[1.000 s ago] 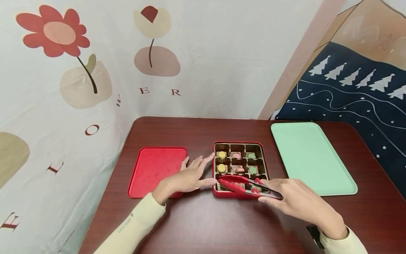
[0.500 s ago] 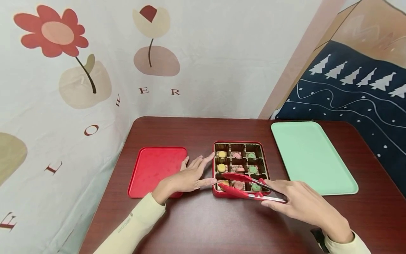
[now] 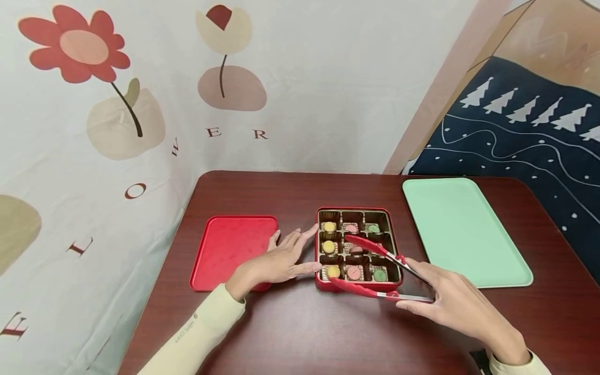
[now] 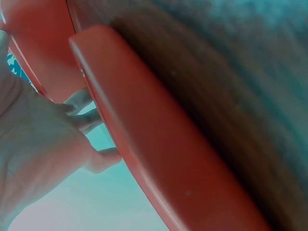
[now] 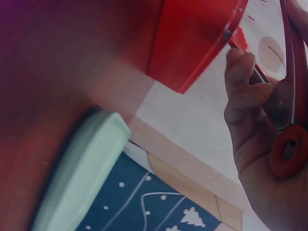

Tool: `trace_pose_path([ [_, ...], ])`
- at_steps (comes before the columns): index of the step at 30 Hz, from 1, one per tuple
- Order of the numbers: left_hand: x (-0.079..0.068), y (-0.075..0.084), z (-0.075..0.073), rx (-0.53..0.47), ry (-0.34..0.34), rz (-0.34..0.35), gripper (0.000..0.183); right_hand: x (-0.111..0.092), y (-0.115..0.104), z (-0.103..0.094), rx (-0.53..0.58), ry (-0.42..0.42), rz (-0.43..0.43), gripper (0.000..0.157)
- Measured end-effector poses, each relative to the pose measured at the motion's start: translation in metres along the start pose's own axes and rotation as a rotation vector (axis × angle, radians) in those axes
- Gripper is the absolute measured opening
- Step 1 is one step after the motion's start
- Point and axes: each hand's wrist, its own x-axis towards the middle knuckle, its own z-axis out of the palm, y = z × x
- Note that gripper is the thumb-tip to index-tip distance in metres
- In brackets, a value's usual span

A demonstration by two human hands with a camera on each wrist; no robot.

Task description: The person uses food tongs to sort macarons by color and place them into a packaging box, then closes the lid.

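A red box (image 3: 399, 284) with gold compartments sits mid-table, holding small round macaron-like sweets: yellow at left, pink in the middle, green at right. My left hand (image 3: 277, 262) has its fingers spread, thumb and fingertips against the box's left side. The left wrist view shows that hand (image 4: 43, 144) beside the red wall. My right hand (image 3: 457, 299) grips red-tipped tongs (image 3: 373, 247), whose arms are spread wide with nothing between the tips. One tip is over the middle row, the other at the front rim. The upper arm partly covers the middle row's green sweet.
A red lid (image 3: 234, 245) lies left of the box, partly under the left forearm and hand in the head view. To the right rests a pale green tray (image 3: 469, 234). Printed cloth (image 3: 328, 94) hangs behind the table (image 3: 300, 333).
The tongs have opened from nearly closed to wide apart. My right hand has shifted slightly right and down, uncovering the front-row sweets. The left hand stays at the box.
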Motion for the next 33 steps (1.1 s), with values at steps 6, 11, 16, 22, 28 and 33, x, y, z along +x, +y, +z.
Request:
trace_pose_path([
  [6, 0.000, 0.000, 0.001, 0.001, 0.003, -0.010, 0.097, -0.003, 0.006, 0.004, 0.062, 0.080, 0.058, 0.083],
  [11, -0.001, 0.002, 0.001, -0.001, 0.013, -0.003, 0.096, -0.006, 0.012, 0.002, 0.103, 0.110, 0.199, 0.086],
  [16, 0.000, 0.001, 0.001, 0.009, 0.013, -0.007, 0.097, -0.011, 0.024, -0.004, 0.087, 0.122, 0.333, 0.099],
  [22, 0.001, -0.001, 0.001, 0.006, 0.000, -0.018, 0.098, -0.019, 0.039, -0.009, 0.034, 0.169, 0.388, 0.099],
  [28, -0.001, 0.000, 0.000, -0.004, 0.000, -0.014, 0.099, -0.024, 0.053, -0.011, -0.004, 0.225, 0.396, 0.094],
  [33, -0.001, 0.001, 0.000, -0.009, 0.000, -0.010, 0.099, -0.028, 0.065, -0.015, -0.004, 0.281, 0.387, 0.062],
])
